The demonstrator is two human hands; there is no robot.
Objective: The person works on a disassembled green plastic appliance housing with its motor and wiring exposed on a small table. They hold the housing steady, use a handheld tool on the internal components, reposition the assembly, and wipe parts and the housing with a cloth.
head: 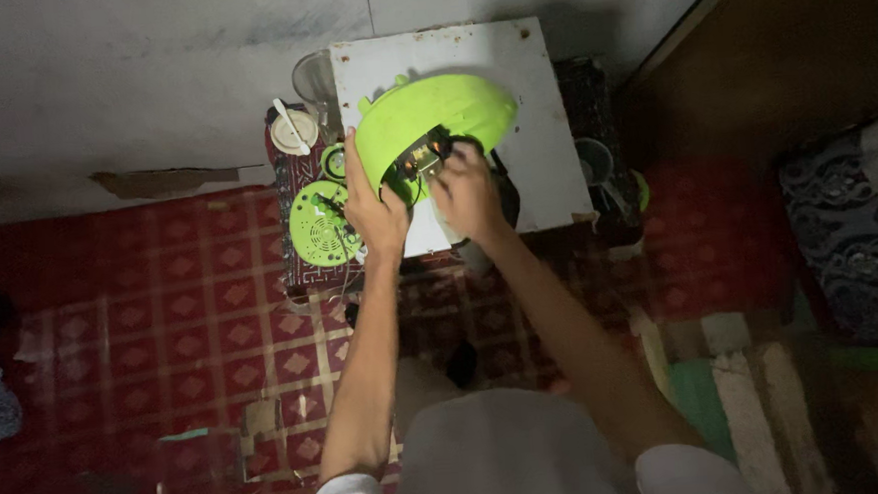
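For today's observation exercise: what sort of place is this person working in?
Probably a room in a home, used as a makeshift repair spot: a red patterned carpet on the floor, a small white board as a worktop, and an opened green appliance shell.

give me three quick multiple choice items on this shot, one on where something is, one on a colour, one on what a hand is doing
1. Where does the round vented green cover lie?
A. on the white board
B. on the patterned cloth left of the left hand
C. on the striped mat

2. What colour is the big domed shell being worked on?
A. bright green
B. blue
C. orange

3. What is the left hand doing?
A. resting flat on the floor
B. holding the clear jar
C. holding the shell's edge in its grip

Answers:
1 B, the cover sits on the dark patterned cloth beside the white board.
2 A, the shell is bright green all over.
3 C, the left hand clasps the shell's rim, while the right hand has its fingers at the exposed parts inside it.
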